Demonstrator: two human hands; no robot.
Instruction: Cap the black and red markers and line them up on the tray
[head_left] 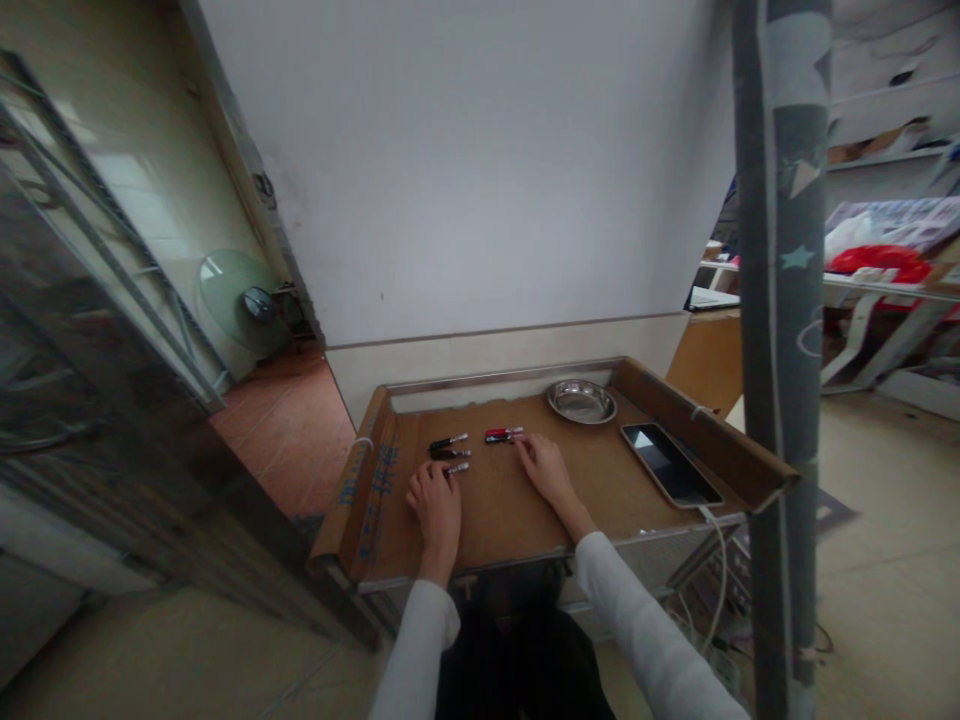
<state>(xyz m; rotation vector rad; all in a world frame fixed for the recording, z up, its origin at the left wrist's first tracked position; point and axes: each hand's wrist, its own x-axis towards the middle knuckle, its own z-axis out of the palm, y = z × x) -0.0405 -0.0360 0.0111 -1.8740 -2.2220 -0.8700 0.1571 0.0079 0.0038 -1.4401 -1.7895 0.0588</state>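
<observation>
My left hand (436, 508) lies low at the left of a cardboard-lined tray table (487, 530), its curled fingers on a small dark stick with a silver end (457, 467). Just beyond it, two similar black sticks with silver ends (448, 441) lie side by side. My right hand (546, 468) reaches in from the right, with finger and thumb closed at the silver end of another small black stick (496, 438). Directly behind that one is a red stick with a silver end (501, 431). Their exact kind is too small to make out.
A round shiny metal dish (582, 401) stands at the back right of the table. A phone (670, 464) with a white cable (721, 570) lies at the right. Raised cardboard edges (705, 430) border the sides, and a padded grey post (784, 350) stands beside the right corner.
</observation>
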